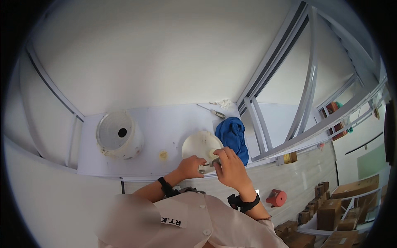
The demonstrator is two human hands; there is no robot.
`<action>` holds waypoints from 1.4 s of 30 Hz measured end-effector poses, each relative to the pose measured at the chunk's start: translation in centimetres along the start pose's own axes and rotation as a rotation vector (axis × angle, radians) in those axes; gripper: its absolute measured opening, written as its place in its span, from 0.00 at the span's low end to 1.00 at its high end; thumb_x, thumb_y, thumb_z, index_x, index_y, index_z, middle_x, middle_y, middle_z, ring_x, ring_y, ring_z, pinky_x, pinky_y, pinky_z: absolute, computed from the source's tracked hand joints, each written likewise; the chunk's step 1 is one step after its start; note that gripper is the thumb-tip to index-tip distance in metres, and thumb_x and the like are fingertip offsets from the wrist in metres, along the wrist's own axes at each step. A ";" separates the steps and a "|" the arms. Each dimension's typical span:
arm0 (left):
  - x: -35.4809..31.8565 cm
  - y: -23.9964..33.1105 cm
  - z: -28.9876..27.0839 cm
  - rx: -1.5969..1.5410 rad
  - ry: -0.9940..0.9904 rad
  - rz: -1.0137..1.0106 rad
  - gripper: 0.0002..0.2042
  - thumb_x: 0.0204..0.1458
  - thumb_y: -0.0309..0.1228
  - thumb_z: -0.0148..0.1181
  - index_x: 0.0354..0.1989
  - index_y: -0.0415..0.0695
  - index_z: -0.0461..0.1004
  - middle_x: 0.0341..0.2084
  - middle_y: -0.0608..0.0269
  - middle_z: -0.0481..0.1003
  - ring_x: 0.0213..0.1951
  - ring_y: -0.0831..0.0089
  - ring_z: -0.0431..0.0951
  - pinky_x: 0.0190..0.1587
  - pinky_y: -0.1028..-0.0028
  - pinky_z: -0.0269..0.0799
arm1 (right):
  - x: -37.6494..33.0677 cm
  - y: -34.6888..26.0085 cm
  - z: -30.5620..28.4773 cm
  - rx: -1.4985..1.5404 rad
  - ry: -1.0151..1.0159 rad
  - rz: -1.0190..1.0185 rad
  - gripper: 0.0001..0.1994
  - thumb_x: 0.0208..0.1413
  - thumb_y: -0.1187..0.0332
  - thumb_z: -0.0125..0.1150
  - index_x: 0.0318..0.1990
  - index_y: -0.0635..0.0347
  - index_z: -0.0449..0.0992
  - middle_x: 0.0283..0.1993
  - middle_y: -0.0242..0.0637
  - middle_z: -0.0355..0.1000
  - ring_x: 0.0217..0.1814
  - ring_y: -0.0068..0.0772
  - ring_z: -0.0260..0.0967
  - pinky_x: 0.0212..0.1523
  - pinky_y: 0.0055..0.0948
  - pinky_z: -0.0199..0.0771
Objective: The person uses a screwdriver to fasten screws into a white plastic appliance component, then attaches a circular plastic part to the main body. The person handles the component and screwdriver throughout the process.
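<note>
Head view: both hands (234, 170) apparently touch the round white part (196, 145).

A pale wall (144, 62) backs the white table (163, 124) beside a grey floor (306, 175)

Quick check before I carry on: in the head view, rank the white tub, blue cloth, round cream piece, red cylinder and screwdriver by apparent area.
1. White tub
2. Blue cloth and round cream piece: too alike to rank, the piece being partly covered
3. Red cylinder
4. Screwdriver: long but thin
</note>
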State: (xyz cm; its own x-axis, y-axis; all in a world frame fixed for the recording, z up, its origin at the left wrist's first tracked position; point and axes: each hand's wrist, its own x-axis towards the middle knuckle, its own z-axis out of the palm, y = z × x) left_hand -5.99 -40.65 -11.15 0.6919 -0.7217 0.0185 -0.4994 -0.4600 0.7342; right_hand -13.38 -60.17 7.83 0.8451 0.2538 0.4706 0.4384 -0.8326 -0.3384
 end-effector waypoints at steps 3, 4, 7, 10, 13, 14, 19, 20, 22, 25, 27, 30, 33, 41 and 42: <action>0.2 -0.2 0.4 0.016 -0.005 0.002 0.31 0.40 0.44 0.84 0.56 0.50 0.85 0.48 0.64 0.88 0.53 0.55 0.84 0.55 0.56 0.84 | -0.3 0.2 0.3 -0.085 -0.077 0.105 0.17 0.62 0.61 0.75 0.51 0.58 0.78 0.38 0.43 0.77 0.37 0.53 0.80 0.34 0.47 0.78; 0.3 -0.4 0.6 0.026 -0.010 0.000 0.31 0.40 0.44 0.84 0.56 0.50 0.85 0.48 0.64 0.88 0.53 0.55 0.84 0.55 0.56 0.84 | -0.3 0.1 0.4 -0.151 -0.102 0.162 0.17 0.62 0.60 0.75 0.51 0.58 0.77 0.37 0.43 0.77 0.37 0.53 0.80 0.35 0.47 0.78; 0.1 0.1 0.4 0.007 -0.014 -0.002 0.31 0.40 0.43 0.84 0.56 0.50 0.85 0.48 0.63 0.88 0.53 0.56 0.84 0.54 0.56 0.84 | -0.4 0.0 0.6 -0.279 -0.178 0.260 0.20 0.61 0.57 0.76 0.52 0.58 0.78 0.37 0.43 0.76 0.37 0.53 0.80 0.35 0.47 0.78; 0.1 0.1 0.1 -0.013 -0.006 -0.008 0.31 0.39 0.42 0.85 0.56 0.49 0.85 0.48 0.63 0.88 0.53 0.56 0.84 0.55 0.56 0.83 | 0.3 -0.2 -0.2 -0.211 -0.133 0.101 0.21 0.61 0.56 0.76 0.53 0.58 0.77 0.40 0.44 0.76 0.40 0.52 0.81 0.35 0.47 0.78; 0.1 -0.1 0.5 -0.056 0.032 -0.005 0.31 0.38 0.41 0.85 0.55 0.49 0.84 0.49 0.63 0.88 0.54 0.56 0.84 0.56 0.57 0.83 | 0.5 0.5 -0.2 -0.069 -0.135 0.009 0.24 0.60 0.55 0.78 0.55 0.58 0.76 0.43 0.44 0.77 0.41 0.54 0.80 0.37 0.47 0.79; 0.2 -0.3 0.5 -0.059 0.028 0.000 0.31 0.38 0.41 0.85 0.55 0.49 0.84 0.49 0.63 0.88 0.54 0.56 0.84 0.56 0.57 0.83 | 0.3 0.7 0.1 -0.071 -0.202 0.081 0.25 0.60 0.56 0.78 0.57 0.59 0.76 0.44 0.44 0.77 0.42 0.55 0.80 0.38 0.47 0.79; 0.4 0.2 0.1 -0.030 -0.010 -0.012 0.31 0.39 0.41 0.85 0.55 0.48 0.84 0.49 0.63 0.88 0.55 0.55 0.84 0.56 0.57 0.83 | 0.5 0.8 1.0 -0.210 -0.251 0.360 0.22 0.57 0.67 0.77 0.56 0.59 0.76 0.46 0.44 0.78 0.45 0.56 0.80 0.41 0.47 0.79; 0.4 0.1 0.0 -0.035 -0.009 -0.017 0.31 0.39 0.41 0.85 0.55 0.49 0.84 0.49 0.63 0.88 0.55 0.56 0.84 0.56 0.57 0.83 | 0.5 0.9 0.9 -0.214 -0.199 0.301 0.21 0.56 0.67 0.78 0.54 0.59 0.76 0.45 0.43 0.78 0.44 0.55 0.80 0.40 0.46 0.79; 0.2 0.0 -0.1 -0.047 -0.006 -0.026 0.32 0.39 0.41 0.85 0.56 0.49 0.84 0.49 0.63 0.88 0.55 0.56 0.84 0.56 0.57 0.83 | 0.7 1.2 0.6 -0.131 -0.122 0.154 0.21 0.55 0.66 0.79 0.52 0.58 0.76 0.43 0.42 0.78 0.44 0.54 0.80 0.39 0.46 0.79; 0.2 -0.3 0.2 -0.059 0.006 -0.026 0.32 0.39 0.41 0.85 0.56 0.50 0.84 0.49 0.63 0.87 0.54 0.56 0.84 0.55 0.57 0.83 | 0.8 1.4 0.4 0.026 -0.111 0.029 0.23 0.55 0.64 0.80 0.54 0.58 0.76 0.44 0.43 0.78 0.44 0.54 0.80 0.40 0.46 0.80; 0.4 -0.3 0.2 -0.050 0.000 -0.007 0.32 0.39 0.41 0.85 0.56 0.51 0.83 0.48 0.64 0.87 0.54 0.56 0.84 0.55 0.57 0.83 | 0.0 1.5 0.9 -0.008 -0.184 0.121 0.24 0.54 0.67 0.80 0.56 0.59 0.76 0.45 0.44 0.77 0.46 0.55 0.80 0.42 0.47 0.81; 0.4 -0.3 0.4 -0.045 0.006 0.004 0.31 0.39 0.41 0.85 0.56 0.52 0.83 0.47 0.65 0.87 0.54 0.56 0.84 0.54 0.57 0.83 | -0.1 1.0 2.3 -0.079 -0.192 0.375 0.25 0.54 0.73 0.77 0.59 0.60 0.76 0.47 0.45 0.77 0.47 0.56 0.80 0.44 0.48 0.81; 0.3 -0.4 0.5 -0.033 0.010 -0.002 0.32 0.39 0.41 0.85 0.57 0.52 0.83 0.46 0.65 0.87 0.54 0.56 0.84 0.54 0.57 0.83 | 0.4 0.0 1.4 -0.090 -0.148 0.291 0.22 0.59 0.69 0.77 0.57 0.61 0.76 0.49 0.45 0.80 0.48 0.58 0.81 0.44 0.47 0.81; 0.3 -0.2 0.5 -0.052 0.012 -0.013 0.30 0.39 0.42 0.84 0.55 0.51 0.83 0.47 0.65 0.87 0.54 0.56 0.84 0.55 0.56 0.83 | -0.2 1.3 3.1 0.010 -0.167 0.318 0.25 0.57 0.70 0.77 0.60 0.61 0.75 0.50 0.49 0.78 0.49 0.58 0.80 0.42 0.48 0.81; 0.4 -0.2 0.6 -0.049 0.009 -0.017 0.30 0.39 0.42 0.84 0.54 0.52 0.83 0.47 0.65 0.87 0.54 0.56 0.84 0.55 0.56 0.83 | -0.1 1.2 3.4 -0.015 -0.169 0.410 0.25 0.57 0.71 0.76 0.60 0.61 0.75 0.50 0.49 0.78 0.50 0.58 0.80 0.43 0.48 0.81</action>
State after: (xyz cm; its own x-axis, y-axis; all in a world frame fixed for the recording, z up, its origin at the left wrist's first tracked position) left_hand -5.95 -41.15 -11.64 0.7051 -0.7090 0.0117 -0.4612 -0.4460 0.7671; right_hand -11.92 -59.55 4.60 0.9870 -0.0234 0.1591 0.0525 -0.8881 -0.4566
